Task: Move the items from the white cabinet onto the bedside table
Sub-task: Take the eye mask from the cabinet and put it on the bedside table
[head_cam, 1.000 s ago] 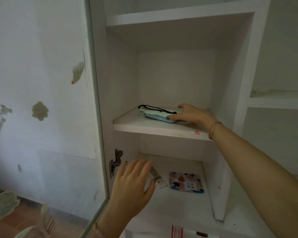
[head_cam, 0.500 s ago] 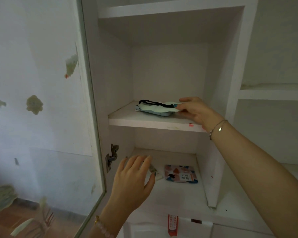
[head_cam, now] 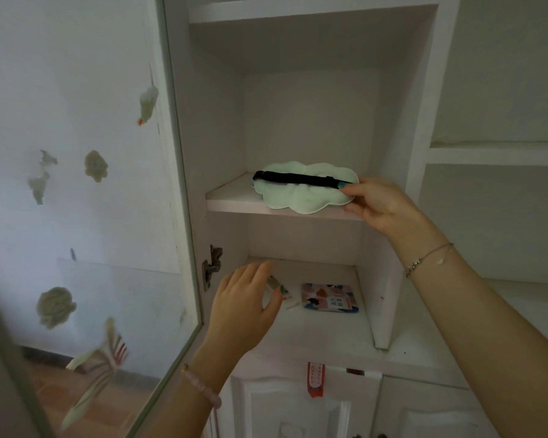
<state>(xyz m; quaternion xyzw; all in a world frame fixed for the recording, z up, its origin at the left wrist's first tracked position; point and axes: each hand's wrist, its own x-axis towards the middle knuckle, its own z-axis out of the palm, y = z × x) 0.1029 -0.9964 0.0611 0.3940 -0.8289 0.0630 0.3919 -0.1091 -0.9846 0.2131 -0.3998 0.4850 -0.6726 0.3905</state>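
A pale green cloud-shaped eye mask (head_cam: 301,197) with a black strap is tilted up at the front edge of the white cabinet's middle shelf (head_cam: 234,197). My right hand (head_cam: 377,203) pinches its right end between thumb and fingers. On the lower shelf (head_cam: 323,330) lie a small white tube-like item (head_cam: 287,297), partly hidden by my fingers, and a flat colourful patterned packet (head_cam: 329,297). My left hand (head_cam: 246,306) hovers over the small white item with fingers extended; whether it touches the item I cannot tell.
The glass cabinet door (head_cam: 86,216) with stickers stands open on the left, its hinge (head_cam: 212,267) beside my left hand. A partition wall (head_cam: 383,279) bounds the compartment on the right. Lower cupboard doors (head_cam: 298,406) are closed; more open shelves (head_cam: 494,153) lie to the right.
My right hand has tipped the eye mask up and drawn it to the shelf's front edge. My left hand stays over the small white item on the lower shelf.
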